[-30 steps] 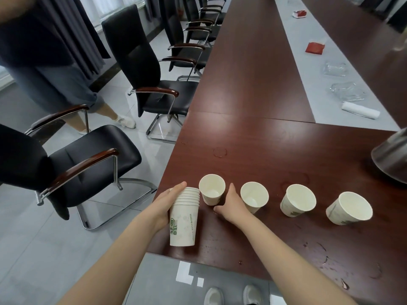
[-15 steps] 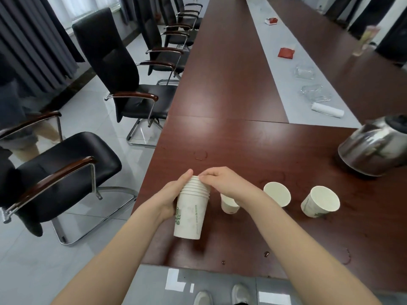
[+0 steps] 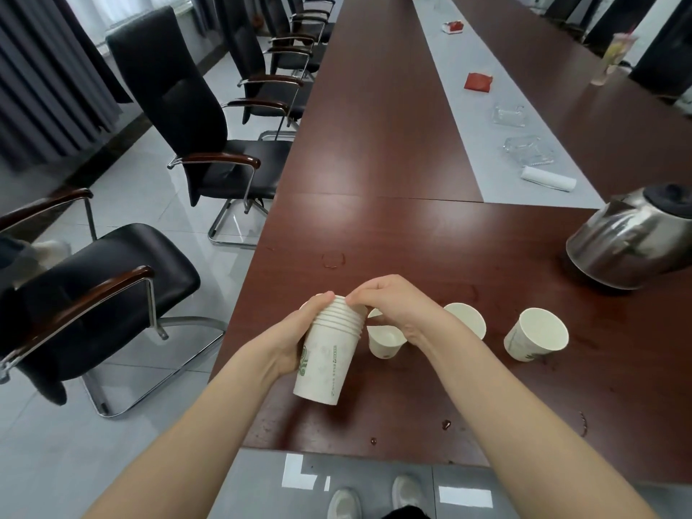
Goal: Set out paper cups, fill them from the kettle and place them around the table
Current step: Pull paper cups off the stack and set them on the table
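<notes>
While the cup stack (image 3: 325, 357), leaning slightly right, is gripped by the left hand (image 3: 284, 342), its topmost rim is pinched from the right by the right hand (image 3: 393, 305).

Both bare forearms rise from the lower edge and converge, the left from lower left, the right from lower right. The left hand (image 3: 294, 340) grips the cup stack (image 3: 325, 363) by its side: the palm lies against the wall and the thumb runs up the near side, its tip just below the rims. The stack leans a little, top tilted away. The right hand (image 3: 393, 309) arches over the stack's mouth with its wrist bent down. Its curled fingertips (image 3: 352, 299) pinch at the topmost rim, just beside the left thumb tip.
</notes>
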`<state>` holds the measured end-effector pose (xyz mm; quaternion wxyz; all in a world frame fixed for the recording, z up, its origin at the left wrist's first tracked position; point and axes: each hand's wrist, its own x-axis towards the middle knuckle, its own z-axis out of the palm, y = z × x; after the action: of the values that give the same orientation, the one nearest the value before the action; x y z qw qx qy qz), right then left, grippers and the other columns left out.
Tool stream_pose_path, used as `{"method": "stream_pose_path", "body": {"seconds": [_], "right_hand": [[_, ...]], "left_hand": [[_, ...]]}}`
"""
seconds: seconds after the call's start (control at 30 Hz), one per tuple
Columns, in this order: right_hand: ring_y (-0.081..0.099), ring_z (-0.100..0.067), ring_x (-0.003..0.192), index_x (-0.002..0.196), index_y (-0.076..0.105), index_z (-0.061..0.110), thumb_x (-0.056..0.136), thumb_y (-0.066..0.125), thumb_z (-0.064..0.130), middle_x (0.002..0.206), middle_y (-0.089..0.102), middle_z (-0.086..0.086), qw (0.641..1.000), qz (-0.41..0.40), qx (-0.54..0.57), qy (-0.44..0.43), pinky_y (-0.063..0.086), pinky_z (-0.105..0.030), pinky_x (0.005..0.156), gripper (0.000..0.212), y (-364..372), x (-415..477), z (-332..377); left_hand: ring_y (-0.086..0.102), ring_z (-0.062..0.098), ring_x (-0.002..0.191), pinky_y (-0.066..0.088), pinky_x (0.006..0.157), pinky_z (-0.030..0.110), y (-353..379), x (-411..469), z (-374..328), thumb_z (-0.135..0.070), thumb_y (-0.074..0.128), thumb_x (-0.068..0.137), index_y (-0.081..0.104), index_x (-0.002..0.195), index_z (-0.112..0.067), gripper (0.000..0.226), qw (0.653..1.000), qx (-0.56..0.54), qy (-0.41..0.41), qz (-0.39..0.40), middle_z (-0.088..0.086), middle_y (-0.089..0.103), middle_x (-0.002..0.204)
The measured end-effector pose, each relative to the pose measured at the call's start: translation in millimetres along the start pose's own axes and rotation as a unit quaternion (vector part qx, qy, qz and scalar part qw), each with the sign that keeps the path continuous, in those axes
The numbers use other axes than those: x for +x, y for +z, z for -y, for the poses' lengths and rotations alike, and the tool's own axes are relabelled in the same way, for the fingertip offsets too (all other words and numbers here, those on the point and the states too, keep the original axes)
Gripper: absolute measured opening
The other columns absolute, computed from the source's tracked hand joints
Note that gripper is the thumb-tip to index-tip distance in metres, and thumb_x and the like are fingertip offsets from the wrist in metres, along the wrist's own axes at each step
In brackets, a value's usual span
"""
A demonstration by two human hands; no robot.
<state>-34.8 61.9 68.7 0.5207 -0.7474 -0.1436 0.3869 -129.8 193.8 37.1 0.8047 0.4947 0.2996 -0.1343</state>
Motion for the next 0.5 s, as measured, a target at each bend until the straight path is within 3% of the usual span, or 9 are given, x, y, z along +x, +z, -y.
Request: {"method": "stream_pose_path", "body": {"seconds": [0.2, 0.27, 0.4, 0.5], "right_hand": [[0.052, -0.014, 0.08, 0.074, 0.071, 0.009, 0.08, 0.065, 0.014, 0.08, 0.06, 0.001, 0.999, -0.053, 0.012, -0.002, 0.043, -0.027, 0.072, 0.011, 4, 1, 1], [0.049, -0.014, 0.076, 0.081, 0.071, 0.003, 0.082, 0.062, 0.013, 0.078, 0.056, -0.001, 0.998, -0.063, 0.005, -0.009, 0.04, -0.025, 0.066, 0.013, 5, 1, 2], [0.048, -0.013, 0.071, 0.071, 0.064, 0.013, 0.086, 0.058, 0.012, 0.072, 0.054, 0.0, 0.996, -0.079, 0.009, -0.045, 0.04, -0.02, 0.059, 0.017, -1, 4, 4], [0.048, -0.012, 0.072, 0.067, 0.062, 0.019, 0.087, 0.06, 0.018, 0.072, 0.055, 0.004, 0.996, -0.074, 0.014, -0.039, 0.041, -0.022, 0.064, 0.021, -7, 8, 2]], "left_hand": [[0.068, 0.023, 0.063, 0.055, 0.061, 0.029, 2, 5, -5, -0.039, 0.049, 0.091, 0.063, 0.103, -0.002, 0.042, 0.999, 0.024, -0.026, -0.012, 0.016, 0.071, 0.079], [0.068, 0.024, 0.064, 0.056, 0.061, 0.03, 3, 4, -8, -0.039, 0.052, 0.089, 0.062, 0.108, -0.001, 0.043, 0.999, 0.026, -0.033, -0.017, 0.016, 0.071, 0.082], [0.068, 0.025, 0.073, 0.056, 0.067, 0.032, 3, 3, -4, -0.04, 0.061, 0.081, 0.057, 0.125, 0.0, 0.06, 0.998, 0.053, -0.038, -0.02, 0.017, 0.07, 0.095], [0.067, 0.028, 0.086, 0.055, 0.075, 0.035, 0, 3, -2, -0.047, 0.068, 0.065, 0.056, 0.128, -0.003, 0.078, 0.998, 0.052, -0.035, -0.023, 0.02, 0.068, 0.11]]}}
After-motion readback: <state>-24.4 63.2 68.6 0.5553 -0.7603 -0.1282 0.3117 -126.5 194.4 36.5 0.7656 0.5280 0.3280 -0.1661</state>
